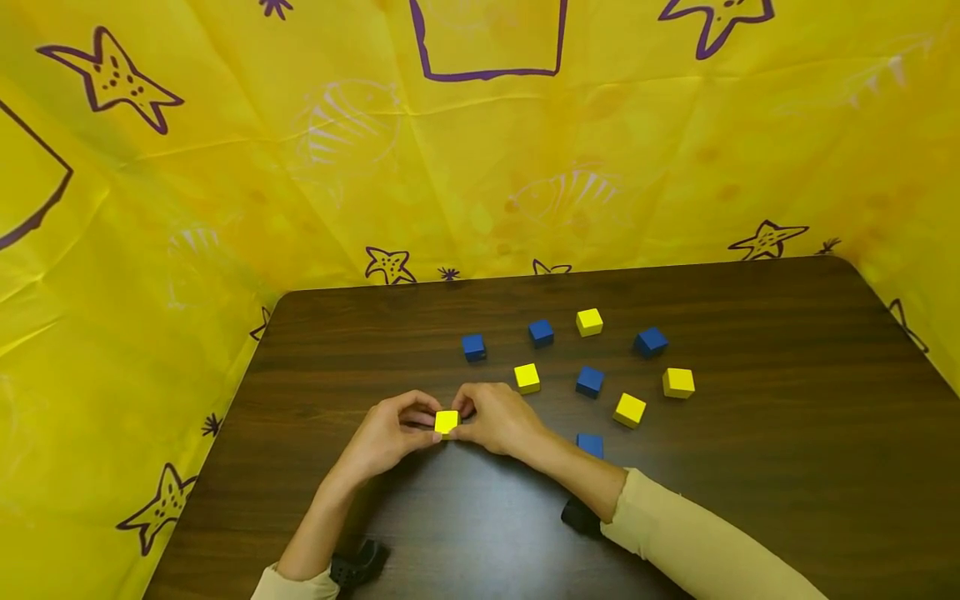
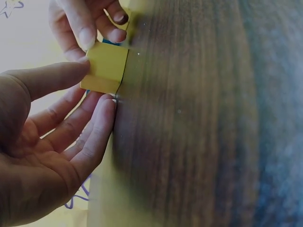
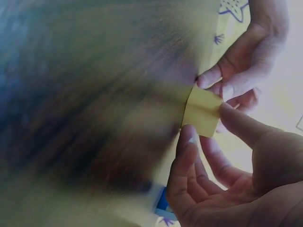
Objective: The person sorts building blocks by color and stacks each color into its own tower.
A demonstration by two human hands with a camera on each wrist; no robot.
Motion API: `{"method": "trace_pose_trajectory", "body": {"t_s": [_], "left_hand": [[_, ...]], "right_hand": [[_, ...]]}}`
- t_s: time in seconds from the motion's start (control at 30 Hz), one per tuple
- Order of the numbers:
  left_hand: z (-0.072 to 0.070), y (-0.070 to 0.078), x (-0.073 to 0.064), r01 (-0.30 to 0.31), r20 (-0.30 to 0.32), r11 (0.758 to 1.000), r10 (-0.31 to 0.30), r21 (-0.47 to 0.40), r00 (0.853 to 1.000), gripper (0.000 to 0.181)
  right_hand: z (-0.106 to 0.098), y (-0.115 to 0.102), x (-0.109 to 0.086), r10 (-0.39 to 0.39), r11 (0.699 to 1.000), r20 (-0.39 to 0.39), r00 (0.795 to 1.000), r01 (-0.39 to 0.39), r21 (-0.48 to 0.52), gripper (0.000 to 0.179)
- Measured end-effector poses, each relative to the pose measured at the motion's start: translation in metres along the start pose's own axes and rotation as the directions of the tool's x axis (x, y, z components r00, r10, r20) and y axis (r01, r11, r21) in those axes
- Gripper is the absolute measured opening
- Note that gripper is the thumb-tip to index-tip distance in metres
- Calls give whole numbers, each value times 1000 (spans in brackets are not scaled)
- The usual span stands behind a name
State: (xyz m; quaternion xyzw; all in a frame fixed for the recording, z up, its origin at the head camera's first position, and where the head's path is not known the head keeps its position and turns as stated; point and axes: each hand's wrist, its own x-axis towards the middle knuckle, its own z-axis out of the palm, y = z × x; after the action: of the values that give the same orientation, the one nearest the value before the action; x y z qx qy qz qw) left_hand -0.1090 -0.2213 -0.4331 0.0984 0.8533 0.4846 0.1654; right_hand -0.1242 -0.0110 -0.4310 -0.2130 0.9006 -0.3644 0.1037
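Observation:
A yellow cube sits on the dark wooden table between my two hands, near the middle. My left hand holds it from the left, thumb at the near side and fingers curved behind. From the right, my right hand grips the same cube between thumb and fingers. In the left wrist view, the left thumb touches the upper edge of the yellow cube while fingertips rest by its base. The right wrist view shows both hands around the yellow cube, its underside against or very near the tabletop.
Loose blue and yellow cubes lie beyond and to the right, among them a yellow cube, a blue cube and a blue cube beside my right forearm. A yellow patterned cloth hangs behind the table.

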Motion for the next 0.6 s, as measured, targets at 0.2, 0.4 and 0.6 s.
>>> {"method": "trace_pose_trajectory", "body": {"t_s": [0.2,0.4,0.6], "left_hand": [[-1,0,0,-6,1,1000,6,1,1000,30],[-1,-1,0,-15,4,1000,15,20,1000,30],[-2,-1,-1,-42,11,999,42,32,999,30]], "right_hand": [[-8,0,0,16,999,4,1000,-16,45,25],[-26,-2,-1,35,995,-5,999,-34,98,26],[-40,-1,-4,46,992,-19,999,-43,116,26]]}}
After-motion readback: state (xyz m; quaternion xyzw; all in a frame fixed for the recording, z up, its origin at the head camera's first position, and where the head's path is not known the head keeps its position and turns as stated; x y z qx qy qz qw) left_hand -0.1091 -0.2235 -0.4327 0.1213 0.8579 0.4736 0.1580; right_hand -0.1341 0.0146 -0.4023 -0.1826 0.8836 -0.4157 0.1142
